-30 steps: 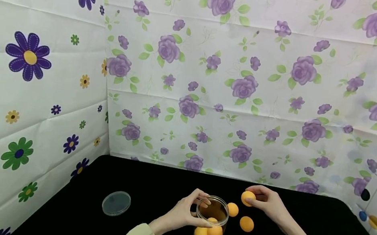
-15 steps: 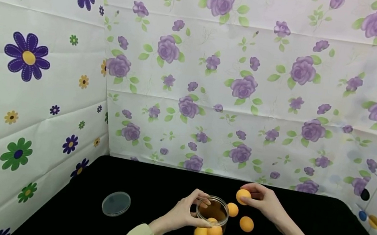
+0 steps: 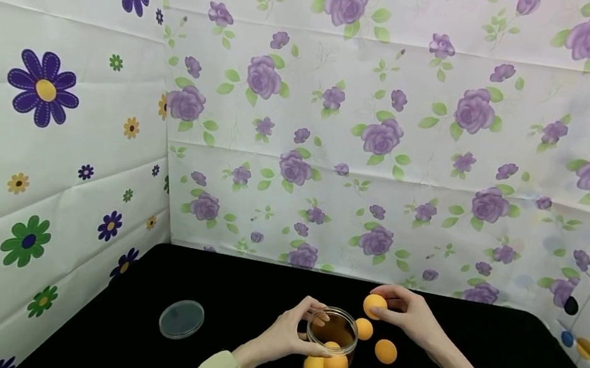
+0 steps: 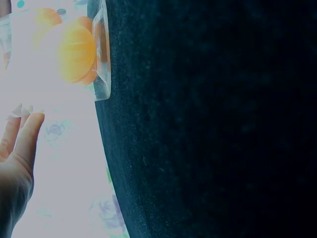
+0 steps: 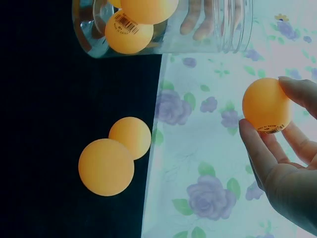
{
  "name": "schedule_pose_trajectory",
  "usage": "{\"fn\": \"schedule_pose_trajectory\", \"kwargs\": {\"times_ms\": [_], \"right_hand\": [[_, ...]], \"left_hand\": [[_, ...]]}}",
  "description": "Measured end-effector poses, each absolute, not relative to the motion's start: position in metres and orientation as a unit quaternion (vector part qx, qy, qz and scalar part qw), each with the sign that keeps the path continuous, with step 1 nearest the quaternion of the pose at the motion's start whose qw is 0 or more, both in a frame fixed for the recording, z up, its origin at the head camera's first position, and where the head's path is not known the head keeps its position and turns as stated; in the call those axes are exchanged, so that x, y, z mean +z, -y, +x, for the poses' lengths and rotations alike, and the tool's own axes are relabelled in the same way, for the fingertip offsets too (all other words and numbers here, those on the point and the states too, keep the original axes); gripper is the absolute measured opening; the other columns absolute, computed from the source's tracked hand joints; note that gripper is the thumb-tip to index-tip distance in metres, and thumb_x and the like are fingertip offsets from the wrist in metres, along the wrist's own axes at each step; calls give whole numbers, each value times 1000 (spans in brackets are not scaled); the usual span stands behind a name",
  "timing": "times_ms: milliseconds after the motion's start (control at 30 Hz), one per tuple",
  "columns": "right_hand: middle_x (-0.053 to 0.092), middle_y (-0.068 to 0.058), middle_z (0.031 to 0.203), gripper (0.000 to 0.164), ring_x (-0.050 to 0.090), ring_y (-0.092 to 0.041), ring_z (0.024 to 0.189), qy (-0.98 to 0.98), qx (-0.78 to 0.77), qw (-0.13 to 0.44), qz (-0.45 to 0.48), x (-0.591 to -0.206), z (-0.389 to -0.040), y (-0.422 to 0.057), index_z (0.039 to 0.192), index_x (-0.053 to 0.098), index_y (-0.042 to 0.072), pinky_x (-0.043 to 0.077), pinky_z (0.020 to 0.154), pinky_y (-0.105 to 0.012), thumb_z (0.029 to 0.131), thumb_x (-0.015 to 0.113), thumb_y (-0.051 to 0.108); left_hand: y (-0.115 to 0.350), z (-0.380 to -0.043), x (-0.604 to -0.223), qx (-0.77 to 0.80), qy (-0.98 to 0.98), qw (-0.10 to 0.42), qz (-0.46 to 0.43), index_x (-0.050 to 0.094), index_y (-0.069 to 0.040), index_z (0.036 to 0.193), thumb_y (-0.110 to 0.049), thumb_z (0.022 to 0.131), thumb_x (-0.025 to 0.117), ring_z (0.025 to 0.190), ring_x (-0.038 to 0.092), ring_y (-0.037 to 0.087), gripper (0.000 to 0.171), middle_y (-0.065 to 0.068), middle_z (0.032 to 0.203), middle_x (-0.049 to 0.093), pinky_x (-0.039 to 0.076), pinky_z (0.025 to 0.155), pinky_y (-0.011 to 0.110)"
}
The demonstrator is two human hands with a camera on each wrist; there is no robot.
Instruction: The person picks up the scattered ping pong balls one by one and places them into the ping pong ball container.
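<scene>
My left hand (image 3: 281, 333) grips a clear, wide-mouthed plastic jar (image 3: 336, 327) by its upper part, thumb at the near side and fingers round the far side. Several orange ping-pong balls (image 5: 129, 32) lie in the jar's lower part. To the right of the jar, my right hand (image 3: 415, 314) pinches another orange ping-pong ball (image 3: 374, 306) between thumb and fingertips, held up off the table. Printed lettering shows on that ball in the right wrist view. In the left wrist view, glare washes out much of the jar (image 4: 102, 49), and only part of the hand shows.
Two loose ping-pong balls lie on the black tabletop (image 3: 257, 286) right of the jar: one ball (image 3: 363, 329) close beside it, the other ball (image 3: 386, 351) nearer me. A round clear lid (image 3: 182, 320) lies at the left. Flowered sheets (image 3: 339, 120) hang behind and at the sides.
My right hand has moved left with its ping-pong ball, closer to the jar mouth. The left hand and the jar have stayed in place.
</scene>
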State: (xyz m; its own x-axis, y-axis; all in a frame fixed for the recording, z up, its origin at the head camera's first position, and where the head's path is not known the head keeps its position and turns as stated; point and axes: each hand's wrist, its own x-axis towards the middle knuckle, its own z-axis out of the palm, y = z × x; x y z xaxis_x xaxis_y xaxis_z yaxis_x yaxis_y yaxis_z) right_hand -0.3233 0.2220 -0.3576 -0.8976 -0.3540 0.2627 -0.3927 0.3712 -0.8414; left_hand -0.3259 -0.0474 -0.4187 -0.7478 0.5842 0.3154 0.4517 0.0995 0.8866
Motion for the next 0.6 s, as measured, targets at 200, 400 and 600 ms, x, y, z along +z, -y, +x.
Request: {"fn": "schedule_pose_trajectory", "kwargs": {"times_ms": [200, 400, 600], "right_hand": [[59, -13, 105, 39, 57, -28, 92, 824, 519, 14, 228, -355, -321, -218, 116, 56, 2, 48, 74, -35, 85, 65, 24], [59, -12, 105, 38, 57, -28, 93, 824, 515, 16, 236, -350, -317, -212, 116, 56, 2, 48, 73, -34, 86, 64, 23], [60, -11, 103, 37, 56, -27, 91, 822, 513, 17, 245, -347, -314, -206, 116, 56, 3, 48, 73, -35, 86, 64, 23]], "left_hand": [[47, -326, -419, 572, -739, 56, 352, 44, -20, 123, -20, 78, 73, 104, 48, 23, 53, 3, 117, 51, 47, 74, 29], [48, -326, -420, 568, -743, 58, 349, 44, -22, 122, -25, 78, 73, 104, 48, 22, 54, 1, 116, 51, 47, 74, 29], [48, -328, -421, 568, -742, 56, 353, 44, -22, 123, -22, 79, 72, 104, 48, 21, 53, 1, 117, 50, 47, 75, 30]]}}
